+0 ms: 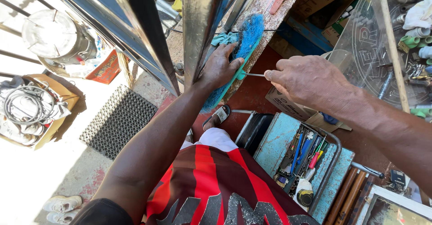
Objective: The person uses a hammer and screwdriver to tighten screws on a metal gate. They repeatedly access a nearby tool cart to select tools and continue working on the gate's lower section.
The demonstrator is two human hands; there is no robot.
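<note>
My left hand presses against the edge of a metal door frame and grips the green head of a broom with blue bristles, holding it against the frame. My right hand is closed around a screwdriver. Its thin metal shaft points left and its tip meets the green broom head just beside my left fingers. The screwdriver's handle is hidden inside my fist.
A light-blue metal toolbox lies open below my right arm, with several screwdrivers and pliers inside. A black rubber mat lies on the floor at left. A wooden pole and plastic pipe fittings are at right. White shoes sit bottom left.
</note>
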